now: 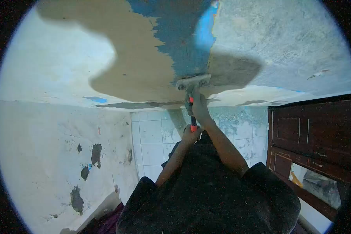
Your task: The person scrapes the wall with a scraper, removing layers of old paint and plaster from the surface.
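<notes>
Head view: grasping scraper (pixel 193 82), fingers of right hand (pixel 199 105) and left hand (pixel 190 135) wrapped round handle, partly hiding it; holding blade at foot of blue patch (pixel 181 43); working between chipped wall (pixel 46 148) and dark wooden door (pixel 327 123).

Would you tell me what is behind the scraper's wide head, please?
A wall bearing a blue patch, whose lower end meets the scraper's head; the strip it covers cannot be seen.

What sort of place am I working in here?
Probably an indoor room under repair, perhaps in a home. The blue paint is ragged-edged and partial, dark bare patches mark the side wall, and there are floor tiles and dark panelled woodwork.
</notes>
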`<state>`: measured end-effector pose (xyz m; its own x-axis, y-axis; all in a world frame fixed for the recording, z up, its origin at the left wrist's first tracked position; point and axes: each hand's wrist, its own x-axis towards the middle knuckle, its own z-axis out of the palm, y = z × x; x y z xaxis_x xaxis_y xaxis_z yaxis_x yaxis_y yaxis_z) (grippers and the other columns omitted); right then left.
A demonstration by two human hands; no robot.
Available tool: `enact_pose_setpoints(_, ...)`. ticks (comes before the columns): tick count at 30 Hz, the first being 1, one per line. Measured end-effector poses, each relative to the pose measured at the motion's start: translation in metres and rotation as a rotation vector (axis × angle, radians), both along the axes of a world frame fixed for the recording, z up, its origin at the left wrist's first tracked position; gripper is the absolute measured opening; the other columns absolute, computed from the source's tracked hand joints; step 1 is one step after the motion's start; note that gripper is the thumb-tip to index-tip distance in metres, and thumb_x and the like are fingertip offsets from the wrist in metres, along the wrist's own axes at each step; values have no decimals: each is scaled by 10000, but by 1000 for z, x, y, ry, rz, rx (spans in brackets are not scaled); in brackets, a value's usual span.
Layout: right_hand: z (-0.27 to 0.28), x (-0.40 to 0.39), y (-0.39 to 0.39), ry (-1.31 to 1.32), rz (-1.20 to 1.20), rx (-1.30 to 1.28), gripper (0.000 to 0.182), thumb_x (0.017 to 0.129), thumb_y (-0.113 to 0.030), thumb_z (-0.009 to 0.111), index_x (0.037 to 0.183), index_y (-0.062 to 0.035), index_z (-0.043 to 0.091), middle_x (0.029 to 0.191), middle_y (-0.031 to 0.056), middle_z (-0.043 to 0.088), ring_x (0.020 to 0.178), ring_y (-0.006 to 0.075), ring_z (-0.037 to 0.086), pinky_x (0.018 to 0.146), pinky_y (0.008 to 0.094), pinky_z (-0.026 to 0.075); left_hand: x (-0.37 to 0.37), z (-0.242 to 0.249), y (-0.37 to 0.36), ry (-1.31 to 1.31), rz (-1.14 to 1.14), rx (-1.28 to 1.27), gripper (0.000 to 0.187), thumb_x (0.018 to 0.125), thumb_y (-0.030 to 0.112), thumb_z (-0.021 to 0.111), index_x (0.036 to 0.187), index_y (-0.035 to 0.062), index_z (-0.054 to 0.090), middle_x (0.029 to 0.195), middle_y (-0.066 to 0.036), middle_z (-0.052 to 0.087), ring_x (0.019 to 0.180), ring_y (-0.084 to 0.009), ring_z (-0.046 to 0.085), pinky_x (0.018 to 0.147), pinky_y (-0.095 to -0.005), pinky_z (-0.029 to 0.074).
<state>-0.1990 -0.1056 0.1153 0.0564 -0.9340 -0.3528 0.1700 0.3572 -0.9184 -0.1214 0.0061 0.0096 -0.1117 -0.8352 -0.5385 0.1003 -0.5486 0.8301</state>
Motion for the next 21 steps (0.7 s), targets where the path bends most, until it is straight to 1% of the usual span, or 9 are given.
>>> enact_pose_setpoints(3, -14, 11, 4, -30, 30, 87, 513, 931, -483, 313, 670, -60, 444, 545, 12, 378, 498, 111, 405, 471, 305, 342, 8, -11, -1, 177, 19, 90, 275, 756, 202, 687, 635, 63, 483, 481, -7, 447, 427, -131, 470, 415, -292, 385)
enact_pose_setpoints(4, -10, 15, 6, -95, 1, 5, 487, 920, -528, 283, 688, -122, 418, 473, -24, 348, 348, 69, 279, 339, 231, 216, 11, -12, -6, 139, -81, 81, 268, 756, 189, 685, 631, 67, 481, 481, -6, 447, 418, -131, 466, 407, -292, 381)
enact_pose_setpoints(5, -10, 14, 0, -94, -1, 2, 487, 920, -528, 283, 688, -122, 418, 473, -24, 348, 348, 69, 279, 339, 231, 216, 12, -13, -7, 102, -181, 78, 262, 756, 175, 683, 628, 72, 479, 480, -5, 448, 409, -131, 461, 399, -292, 376)
enact_pose_setpoints(6, -13, 12, -1, -81, 2, -32, 487, 919, -529, 288, 688, -121, 420, 476, -24, 349, 349, 70, 286, 338, 231, 220, -1, 24, 0, -1, 84, 30, 264, 766, 183, 669, 619, 75, 478, 480, -1, 450, 396, -118, 443, 385, -288, 361)
enact_pose_setpoints(9, -18, 16, 6, -48, -31, 40, 492, 914, -531, 307, 676, -116, 423, 475, -24, 350, 349, 73, 300, 337, 232, 231, 7, 16, 1, 27, -29, 14, 278, 774, 194, 654, 600, 71, 476, 484, 0, 453, 396, -117, 429, 395, -284, 352)
enact_pose_setpoints(11, -44, 14, 4, 10, -39, 49, 471, 931, -466, 338, 685, -77, 436, 568, 1, 396, 487, 111, 387, 463, 305, 334, 12, 14, -2, 57, -18, 7, 295, 780, 203, 645, 582, 69, 472, 488, 1, 455, 394, -116, 417, 406, -278, 344)
enact_pose_setpoints(12, 1, 9, 3, -192, 30, 122, 482, 922, -489, 345, 694, -78, 451, 569, 0, 390, 484, 109, 375, 454, 298, 328, 14, 19, -9, 45, -66, -7, 289, 779, 198, 646, 583, 69, 477, 491, 1, 457, 406, -112, 424, 413, -276, 344)
enact_pose_setpoints(15, 5, 11, 1, -101, 24, 88, 498, 913, -516, 343, 670, -92, 437, 550, -2, 358, 477, 111, 354, 442, 286, 309, 4, 21, 3, -170, -63, -228, 277, 767, 208, 667, 599, 63, 501, 524, -5, 476, 457, -106, 458, 434, -274, 362)
enact_pose_setpoints(21, -18, 16, -10, 20, -30, -2, 523, 917, -507, 339, 639, -73, 426, 543, -1, 355, 515, 106, 353, 467, 298, 291, 12, 26, -7, 28, 66, 14, 291, 733, 257, 706, 621, 54, 530, 564, -23, 510, 477, -113, 486, 447, -283, 390)
